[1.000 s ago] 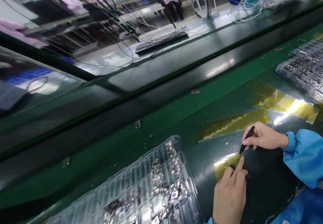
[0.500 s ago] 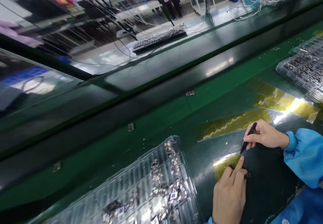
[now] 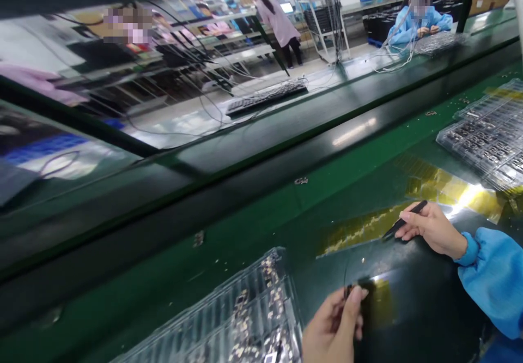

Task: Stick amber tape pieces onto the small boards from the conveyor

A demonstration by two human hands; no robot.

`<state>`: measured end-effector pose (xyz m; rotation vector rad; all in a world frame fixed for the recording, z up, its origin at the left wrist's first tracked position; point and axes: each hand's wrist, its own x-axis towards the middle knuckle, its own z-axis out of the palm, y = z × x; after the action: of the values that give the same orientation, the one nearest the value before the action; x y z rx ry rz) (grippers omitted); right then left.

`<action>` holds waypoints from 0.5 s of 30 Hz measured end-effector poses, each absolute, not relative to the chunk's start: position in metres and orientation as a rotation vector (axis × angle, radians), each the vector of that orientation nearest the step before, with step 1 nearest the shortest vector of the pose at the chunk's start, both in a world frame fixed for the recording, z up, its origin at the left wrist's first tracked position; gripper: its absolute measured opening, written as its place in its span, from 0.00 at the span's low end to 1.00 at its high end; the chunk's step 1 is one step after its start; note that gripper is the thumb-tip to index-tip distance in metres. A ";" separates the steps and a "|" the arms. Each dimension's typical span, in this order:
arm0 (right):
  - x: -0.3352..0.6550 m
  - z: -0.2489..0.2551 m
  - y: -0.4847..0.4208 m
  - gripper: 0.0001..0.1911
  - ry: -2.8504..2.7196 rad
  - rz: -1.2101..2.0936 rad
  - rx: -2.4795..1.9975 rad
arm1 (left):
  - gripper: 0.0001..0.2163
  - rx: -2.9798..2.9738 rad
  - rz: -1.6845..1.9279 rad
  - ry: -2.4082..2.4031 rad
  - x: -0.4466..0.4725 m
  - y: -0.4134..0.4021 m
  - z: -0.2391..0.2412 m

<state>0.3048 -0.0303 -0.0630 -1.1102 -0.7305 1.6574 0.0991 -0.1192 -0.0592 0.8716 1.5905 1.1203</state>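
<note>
My left hand point(image 3: 335, 325) is closed in a pinch on a small dark electronic part point(image 3: 348, 291), mostly hidden by the thumb and fingers. Beside those fingertips a short yellow film sheet point(image 3: 384, 300) lies on the dark green table. My right hand point(image 3: 429, 229) grips black tweezers point(image 3: 408, 217), their tip pointing down and left over the edge of a longer strip of yellow film pieces point(image 3: 359, 229). A clear plastic tray point(image 3: 196, 314) with small circuit boards lies left of my left hand.
Stacked clear trays point(image 3: 486, 134) of parts stand at the far right, near more yellow film point(image 3: 453, 186). Small parts point(image 3: 301, 181) lie along the green strip. A dark raised ledge point(image 3: 261, 150) runs behind it. Across it sits a person in blue point(image 3: 420, 22).
My left hand has lifted off the short yellow film sheet, moved left and now pinches a small part. The tweezers have moved away from that sheet up to the longer strip. The view has shifted.
</note>
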 end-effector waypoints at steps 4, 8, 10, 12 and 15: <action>0.294 -0.058 -0.044 0.16 -0.710 1.603 -1.061 | 0.17 0.527 1.063 1.348 0.121 -0.093 -0.060; 0.281 -0.066 -0.053 0.16 -0.743 1.585 -1.096 | 0.17 0.500 1.053 1.287 0.130 -0.084 -0.069; 0.276 -0.070 -0.054 0.16 -0.760 1.593 -1.112 | 0.17 0.519 1.051 1.284 0.130 -0.085 -0.073; 0.274 -0.072 -0.054 0.16 -0.783 1.589 -1.122 | 0.18 0.536 1.044 1.284 0.130 -0.086 -0.075; 0.272 -0.072 -0.054 0.17 -0.822 1.574 -1.145 | 0.18 0.557 1.025 1.279 0.129 -0.087 -0.075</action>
<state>0.2719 -0.0536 -0.0719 -1.1454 -0.8217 1.5740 0.1292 -0.0874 -0.0754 0.5568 1.2787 1.0250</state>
